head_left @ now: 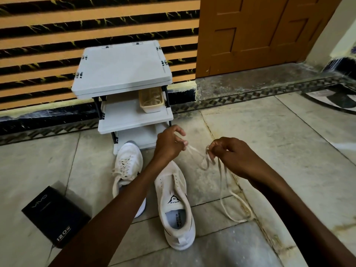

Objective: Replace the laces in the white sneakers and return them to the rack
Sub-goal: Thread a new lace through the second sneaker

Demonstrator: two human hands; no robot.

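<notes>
Loose lace (193,150) between both hands (169,143) (229,153)

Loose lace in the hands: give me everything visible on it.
The loose cream flat shoelace looks like woven fabric, limp, threaded through no shoe. The left hand pinches it at the fingertips; the right hand grips a bunch. A short span and small loop hang between them. From the right hand long strands drop and curl on the pale stone floor, right of the unlaced white sneaker, apart from it.
</notes>
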